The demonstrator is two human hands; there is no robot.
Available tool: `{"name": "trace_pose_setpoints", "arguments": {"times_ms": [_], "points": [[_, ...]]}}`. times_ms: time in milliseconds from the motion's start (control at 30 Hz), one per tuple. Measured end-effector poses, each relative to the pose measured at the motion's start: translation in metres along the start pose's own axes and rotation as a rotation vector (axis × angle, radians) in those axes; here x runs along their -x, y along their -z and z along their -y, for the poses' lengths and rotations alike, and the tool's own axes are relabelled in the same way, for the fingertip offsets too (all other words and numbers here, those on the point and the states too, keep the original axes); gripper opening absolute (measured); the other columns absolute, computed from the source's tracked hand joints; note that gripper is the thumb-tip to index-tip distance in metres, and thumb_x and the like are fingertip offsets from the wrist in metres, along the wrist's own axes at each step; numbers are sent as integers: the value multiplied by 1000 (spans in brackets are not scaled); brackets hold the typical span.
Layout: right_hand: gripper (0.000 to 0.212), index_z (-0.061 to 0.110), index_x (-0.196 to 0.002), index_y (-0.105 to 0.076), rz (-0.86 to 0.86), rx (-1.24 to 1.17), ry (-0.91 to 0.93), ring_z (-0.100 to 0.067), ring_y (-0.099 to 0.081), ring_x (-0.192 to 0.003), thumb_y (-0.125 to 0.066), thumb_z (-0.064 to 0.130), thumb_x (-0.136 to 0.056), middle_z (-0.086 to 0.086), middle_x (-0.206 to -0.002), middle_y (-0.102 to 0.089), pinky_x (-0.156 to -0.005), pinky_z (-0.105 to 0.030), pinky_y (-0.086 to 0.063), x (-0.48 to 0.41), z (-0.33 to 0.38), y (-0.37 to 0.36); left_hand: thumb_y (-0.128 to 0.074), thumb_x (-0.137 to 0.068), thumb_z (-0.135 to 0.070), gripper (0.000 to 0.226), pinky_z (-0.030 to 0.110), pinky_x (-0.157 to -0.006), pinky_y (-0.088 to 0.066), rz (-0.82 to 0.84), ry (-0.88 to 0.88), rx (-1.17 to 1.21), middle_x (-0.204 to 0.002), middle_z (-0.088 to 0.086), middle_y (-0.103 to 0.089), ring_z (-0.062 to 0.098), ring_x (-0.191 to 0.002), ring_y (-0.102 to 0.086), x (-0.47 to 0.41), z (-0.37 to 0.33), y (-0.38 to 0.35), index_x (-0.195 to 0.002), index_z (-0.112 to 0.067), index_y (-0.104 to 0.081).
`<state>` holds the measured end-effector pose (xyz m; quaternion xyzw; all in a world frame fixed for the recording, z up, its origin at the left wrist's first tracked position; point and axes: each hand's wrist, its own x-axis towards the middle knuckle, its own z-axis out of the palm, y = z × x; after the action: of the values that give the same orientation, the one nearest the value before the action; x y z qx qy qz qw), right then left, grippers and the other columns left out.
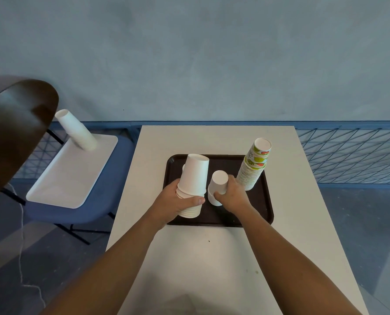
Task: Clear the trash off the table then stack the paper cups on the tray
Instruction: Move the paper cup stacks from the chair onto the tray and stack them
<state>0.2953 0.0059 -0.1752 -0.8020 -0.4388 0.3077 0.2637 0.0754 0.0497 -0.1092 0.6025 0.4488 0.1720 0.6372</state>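
A dark brown tray lies in the middle of the white table. On its left part stands an upside-down stack of large white paper cups, and my left hand grips it near the bottom. Beside it, at the tray's middle, is a shorter stack of small white cups held by my right hand. A tall stack of printed cups with green and red fruit pictures stands on the tray's right side, just behind my right hand.
A blue chair at the left carries a white tray with another white cup stack. A dark round tabletop juts in at far left. Blue wire fencing runs behind. Small crumbs dot the near table.
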Motion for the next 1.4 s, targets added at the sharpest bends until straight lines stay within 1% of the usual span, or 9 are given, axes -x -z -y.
{"name": "trace_pose_setpoints", "arguments": {"times_ms": [167,267,467,633,733,1000,1100,1267,1400], "points": [[69,13,-150,-39,-153,-66,80,-25,-41,-139,-65,13,-85,-6,-148,-47,-113,-41,-39,12,21,18,-93,-60,-54,74,46,-97,-59,-63,8,-36,-115,-4,-74,17,-108,-70,-1,0,1,-125,-32,-64],[55,17,-139,-54,-257,-239,210,-17,-51,-125,-59,19,-83,2,-133,-57,-108,-42,-47,24,46,33,-92,-61,-53,70,42,-93,-60,-91,1,-54,-111,-7,-74,16,-105,-70,-2,0,-3,-123,-34,-65],[54,26,-139,-55,98,-392,259,-3,-59,-109,-58,45,-89,10,-124,-64,-92,-29,-49,39,81,54,-90,-79,-26,43,15,-73,-51,-72,-18,-113,-97,-24,-74,-7,-89,-68,-1,-10,-17,-111,-36,-63],[42,28,-127,-61,104,-332,259,-5,-63,-102,-65,52,-93,12,-114,-68,-86,-31,-53,35,81,61,-90,-78,-27,50,16,-74,-51,-74,-38,-124,-103,-15,-75,-3,-92,-70,1,-17,-20,-120,-31,-64],[43,28,-122,-60,37,-451,232,-11,-66,-102,-66,55,-89,10,-110,-69,-91,-41,-57,34,81,66,-91,-76,-34,54,23,-78,-52,-83,-40,-151,-107,-12,-75,6,-99,-70,1,-18,-19,-122,-32,-63],[46,19,-134,-52,-293,-583,217,-7,-64,-103,-65,43,-96,6,-114,-65,-80,-20,-49,34,83,81,-90,-77,-39,56,25,-78,-51,-123,-15,-174,-110,-11,-69,8,-102,-67,4,-11,-16,-123,-30,-59],[47,21,-135,-50,-374,-525,217,-9,-62,-105,-66,41,-95,7,-118,-63,-83,-22,-50,33,75,80,-89,-76,-42,56,33,-86,-57,-146,-12,-151,-110,-9,-68,11,-102,-67,3,-6,-14,-122,-32,-58],[57,26,-135,-46,-243,-323,245,-14,-60,-114,-71,43,-87,10,-124,-61,-96,-40,-55,28,49,59,-89,-74,-46,64,31,-85,-56,-174,-39,-37,-115,-9,-70,12,-106,-68,-2,-9,-14,-128,-31,-58],[57,26,-137,-44,-164,-176,208,-10,-55,-114,-71,40,-89,7,-130,-59,-96,-36,-54,25,34,39,-89,-65,-58,79,36,-92,-58,-165,-64,10,-119,-7,-71,16,-112,-68,-10,-17,-14,-132,-31,-58]]}}
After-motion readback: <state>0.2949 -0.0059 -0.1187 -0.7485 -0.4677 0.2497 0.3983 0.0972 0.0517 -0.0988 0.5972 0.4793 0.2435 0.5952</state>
